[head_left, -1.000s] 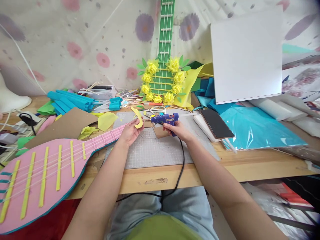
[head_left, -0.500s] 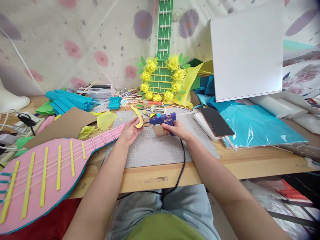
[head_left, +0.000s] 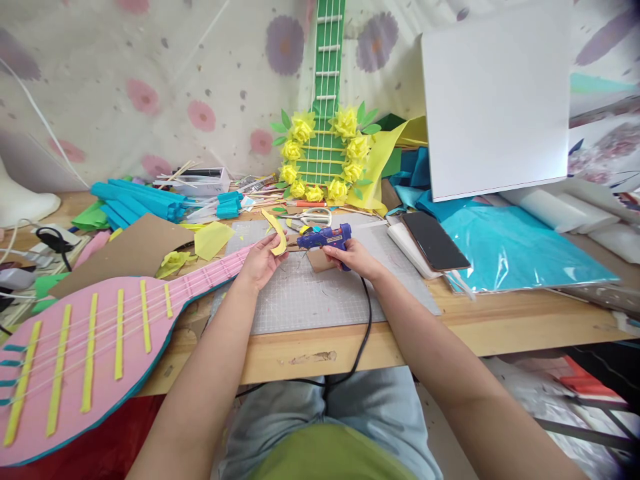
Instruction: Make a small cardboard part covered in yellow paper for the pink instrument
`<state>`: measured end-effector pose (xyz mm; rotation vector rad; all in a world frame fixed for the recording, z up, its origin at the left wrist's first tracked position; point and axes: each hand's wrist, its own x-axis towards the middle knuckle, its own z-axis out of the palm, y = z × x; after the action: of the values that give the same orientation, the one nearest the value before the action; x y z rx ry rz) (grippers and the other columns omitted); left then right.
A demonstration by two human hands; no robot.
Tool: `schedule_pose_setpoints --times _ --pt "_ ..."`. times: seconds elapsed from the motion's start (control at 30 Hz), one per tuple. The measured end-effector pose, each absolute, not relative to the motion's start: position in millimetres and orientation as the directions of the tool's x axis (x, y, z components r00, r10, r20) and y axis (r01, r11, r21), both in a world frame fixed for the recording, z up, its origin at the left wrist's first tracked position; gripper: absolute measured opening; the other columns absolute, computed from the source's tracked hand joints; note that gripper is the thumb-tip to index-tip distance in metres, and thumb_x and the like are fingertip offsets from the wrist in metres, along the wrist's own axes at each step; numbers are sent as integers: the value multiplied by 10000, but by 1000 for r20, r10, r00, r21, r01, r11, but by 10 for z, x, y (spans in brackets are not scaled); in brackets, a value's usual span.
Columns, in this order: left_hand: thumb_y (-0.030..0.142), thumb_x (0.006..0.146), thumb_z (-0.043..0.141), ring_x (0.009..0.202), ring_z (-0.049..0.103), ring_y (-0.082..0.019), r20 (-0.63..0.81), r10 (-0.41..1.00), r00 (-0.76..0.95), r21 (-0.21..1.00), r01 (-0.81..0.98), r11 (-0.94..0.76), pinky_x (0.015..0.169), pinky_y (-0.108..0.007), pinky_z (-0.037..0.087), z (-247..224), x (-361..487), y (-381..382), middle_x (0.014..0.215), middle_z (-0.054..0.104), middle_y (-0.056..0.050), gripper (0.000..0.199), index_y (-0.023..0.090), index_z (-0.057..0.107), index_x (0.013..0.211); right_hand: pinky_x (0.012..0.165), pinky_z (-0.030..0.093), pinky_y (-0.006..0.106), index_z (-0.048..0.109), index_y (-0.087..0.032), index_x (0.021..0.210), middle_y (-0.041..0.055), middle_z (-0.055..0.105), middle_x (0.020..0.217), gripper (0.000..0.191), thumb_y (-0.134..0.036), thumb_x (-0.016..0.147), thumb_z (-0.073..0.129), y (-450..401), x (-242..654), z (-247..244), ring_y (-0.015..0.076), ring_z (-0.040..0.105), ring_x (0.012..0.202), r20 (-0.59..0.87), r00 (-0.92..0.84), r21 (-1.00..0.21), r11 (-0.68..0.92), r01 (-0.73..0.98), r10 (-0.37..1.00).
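Observation:
Over the grey cutting mat [head_left: 300,307], my left hand [head_left: 263,263] pinches a curved strip of yellow paper [head_left: 276,230]. A blue glue gun [head_left: 325,238] is gripped in my right hand [head_left: 353,256], its nozzle pointing left, close to my left fingertips. The gun's black cord runs down over the table edge. Just below the gun lies a small piece of brown cardboard [head_left: 321,261]. Whether the nozzle touches the paper I cannot tell.
A pink paper guitar [head_left: 105,340] lies at the left, its neck reaching the mat. Behind stands a green guitar [head_left: 325,150] with yellow flowers. Scissors [head_left: 315,215] lie behind the mat, a phone [head_left: 435,241] and blue wrapped paper [head_left: 520,253] to the right.

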<state>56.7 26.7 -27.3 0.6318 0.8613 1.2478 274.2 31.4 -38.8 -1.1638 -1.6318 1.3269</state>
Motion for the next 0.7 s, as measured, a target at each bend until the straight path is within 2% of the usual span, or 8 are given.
schedule_pose_setpoints --times 0.7 --pt "141 756 592 599 554 -71 -198 973 119 833 -503 231 626 -222 515 -249 598 247 739 631 -11 128 128 682 845 404 331 227 511 -177 633 -28 487 550 445 -609 637 618 306 2735 -356 58 394 423 -7 -291 -983 47 179 957"
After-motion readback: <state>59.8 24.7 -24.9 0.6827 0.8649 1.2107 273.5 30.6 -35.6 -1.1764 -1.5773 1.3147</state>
